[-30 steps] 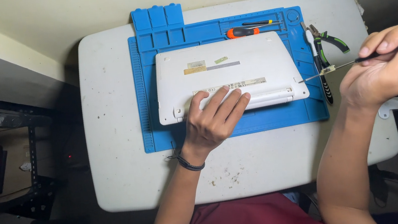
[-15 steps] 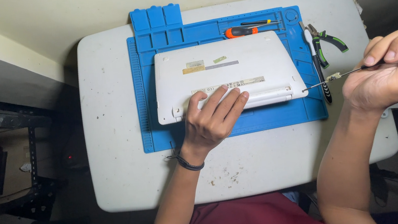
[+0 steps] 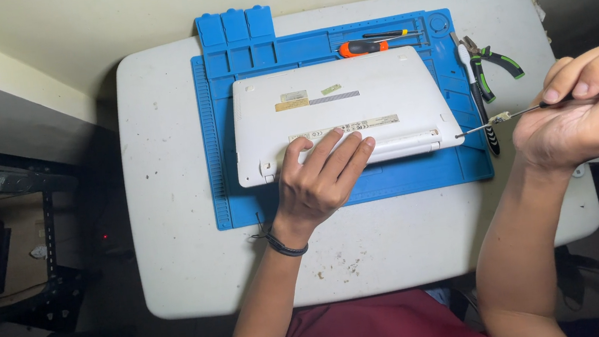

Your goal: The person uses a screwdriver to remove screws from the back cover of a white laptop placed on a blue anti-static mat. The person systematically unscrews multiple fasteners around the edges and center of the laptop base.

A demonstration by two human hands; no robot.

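A white laptop (image 3: 338,106) lies upside down on a blue work mat (image 3: 223,163). My left hand (image 3: 320,181) rests flat on the laptop's near edge, fingers spread, a dark band on the wrist. My right hand (image 3: 586,114) grips a thin screwdriver (image 3: 514,114) with a black handle. Its metal tip touches the laptop's near right corner (image 3: 457,135).
The mat sits on a grey-white table (image 3: 177,229). An orange-handled screwdriver (image 3: 368,46) lies on the mat behind the laptop. Green-handled pliers (image 3: 492,65) and another black tool (image 3: 482,115) lie right of the laptop. A dark rack (image 3: 10,227) stands left of the table.
My right hand has moved the screwdriver tip a little lower and closer, onto the laptop's near right corner. My left hand has stayed on the laptop.
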